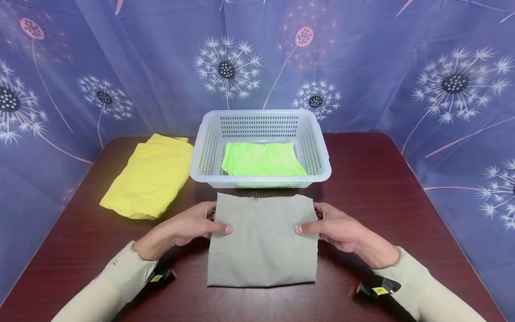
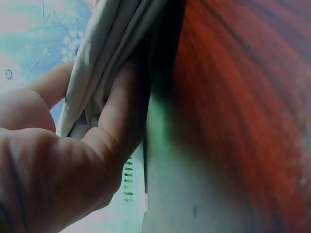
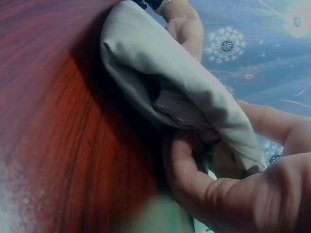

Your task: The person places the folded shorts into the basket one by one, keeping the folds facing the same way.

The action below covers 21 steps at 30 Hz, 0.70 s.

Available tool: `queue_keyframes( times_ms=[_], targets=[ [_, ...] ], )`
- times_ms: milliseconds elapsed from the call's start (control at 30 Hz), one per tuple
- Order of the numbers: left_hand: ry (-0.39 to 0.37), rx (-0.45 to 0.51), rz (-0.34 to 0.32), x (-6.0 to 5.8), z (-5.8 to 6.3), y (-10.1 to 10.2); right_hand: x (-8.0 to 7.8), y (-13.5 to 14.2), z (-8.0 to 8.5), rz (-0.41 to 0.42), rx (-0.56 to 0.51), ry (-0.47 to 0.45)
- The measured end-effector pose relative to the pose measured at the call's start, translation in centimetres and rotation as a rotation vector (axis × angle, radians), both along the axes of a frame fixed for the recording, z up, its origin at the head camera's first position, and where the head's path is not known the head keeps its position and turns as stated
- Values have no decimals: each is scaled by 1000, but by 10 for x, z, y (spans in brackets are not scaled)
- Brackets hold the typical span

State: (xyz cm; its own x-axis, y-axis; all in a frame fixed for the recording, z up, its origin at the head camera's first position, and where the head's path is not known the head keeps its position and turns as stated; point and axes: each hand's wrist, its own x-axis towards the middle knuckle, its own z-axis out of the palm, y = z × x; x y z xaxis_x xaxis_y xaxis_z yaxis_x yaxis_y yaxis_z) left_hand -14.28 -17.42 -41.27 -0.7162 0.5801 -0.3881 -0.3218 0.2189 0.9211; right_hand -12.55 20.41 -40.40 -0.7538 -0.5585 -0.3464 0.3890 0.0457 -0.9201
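A folded grey-beige cloth (image 1: 263, 243), its exact kind unclear, is held up between both hands in front of the basket. My left hand (image 1: 198, 223) grips its left edge, thumb on top and fingers underneath. On the opposite edge my right hand (image 1: 335, 226) pinches it the same way. The left wrist view shows the folded layers (image 2: 104, 53) between thumb and fingers. In the right wrist view the cloth (image 3: 180, 77) bulges open at its side, with inner folds showing, and stands off the tabletop near the hand.
Behind the cloth stands a white perforated plastic basket (image 1: 260, 179) with a bright green folded cloth (image 1: 261, 159) inside. A yellow folded cloth (image 1: 150, 176) lies on the dark red wooden table (image 1: 362, 170) to its left. A blue dandelion-print curtain (image 1: 161, 58) surrounds the table's back and sides.
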Motion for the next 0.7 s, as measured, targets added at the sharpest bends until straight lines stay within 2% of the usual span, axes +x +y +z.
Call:
queue_keyframes(
  times_ms=[367,533,700],
  targets=[
    [2,0,-33,5,7,2,6,-5,1,-31,72,59],
    [29,-14,-49,8,10,3,7,-6,3,-28,116,112],
    [63,-40,-66,11,16,2,9,-5,6,-20,113,144]
  ],
)
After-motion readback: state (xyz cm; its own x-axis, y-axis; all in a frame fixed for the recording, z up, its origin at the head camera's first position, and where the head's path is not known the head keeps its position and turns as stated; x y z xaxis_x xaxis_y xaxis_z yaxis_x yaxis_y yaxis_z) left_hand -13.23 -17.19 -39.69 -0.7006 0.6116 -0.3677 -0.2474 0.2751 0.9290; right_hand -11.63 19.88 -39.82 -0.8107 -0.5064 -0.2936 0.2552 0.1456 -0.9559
